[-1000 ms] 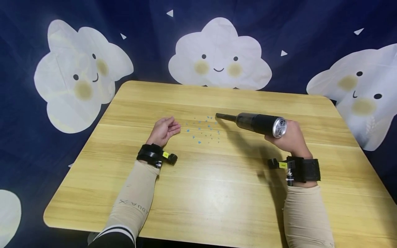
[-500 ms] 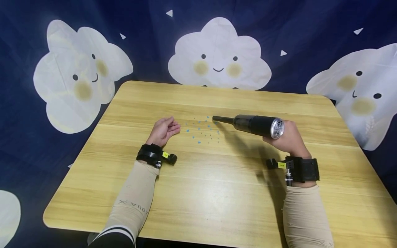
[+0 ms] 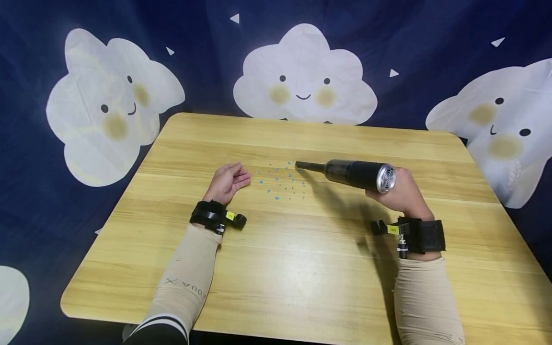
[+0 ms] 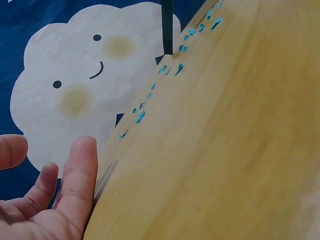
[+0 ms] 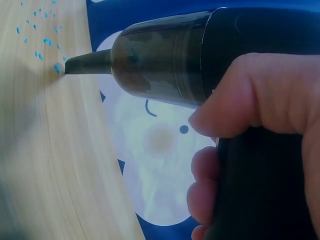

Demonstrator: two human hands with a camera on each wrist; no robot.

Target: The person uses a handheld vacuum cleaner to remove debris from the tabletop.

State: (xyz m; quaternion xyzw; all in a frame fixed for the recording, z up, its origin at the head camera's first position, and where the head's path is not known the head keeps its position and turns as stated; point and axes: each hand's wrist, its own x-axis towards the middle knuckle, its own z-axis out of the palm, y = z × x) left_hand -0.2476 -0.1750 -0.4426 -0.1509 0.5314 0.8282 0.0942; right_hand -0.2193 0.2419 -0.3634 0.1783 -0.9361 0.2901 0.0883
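My right hand [image 3: 398,191] grips the handle of a black handheld vacuum cleaner [image 3: 360,174], its fingers curled round the grip in the right wrist view. The flat nozzle [image 5: 87,64] points left and down, its tip at the edge of a scatter of small blue paper bits [image 3: 277,179]. Through the smoky clear front chamber [image 5: 150,60] some bits show faintly. On the left of the scraps, my left hand [image 3: 226,182] rests on its side on the table with relaxed fingers, holding nothing. Its fingertips are a short way from the nearest scraps.
The light wooden table [image 3: 276,268] has rounded corners. Behind it hangs a dark blue curtain [image 3: 207,57] printed with smiling white clouds. Each wrist wears a black strap [image 3: 209,214] with a small camera sticking inward.
The vacuum cleaner's nozzle has shifted slightly left and toward me over the first half second, then held there. A few blue bits near its tip are gone. The left hand has stayed put.
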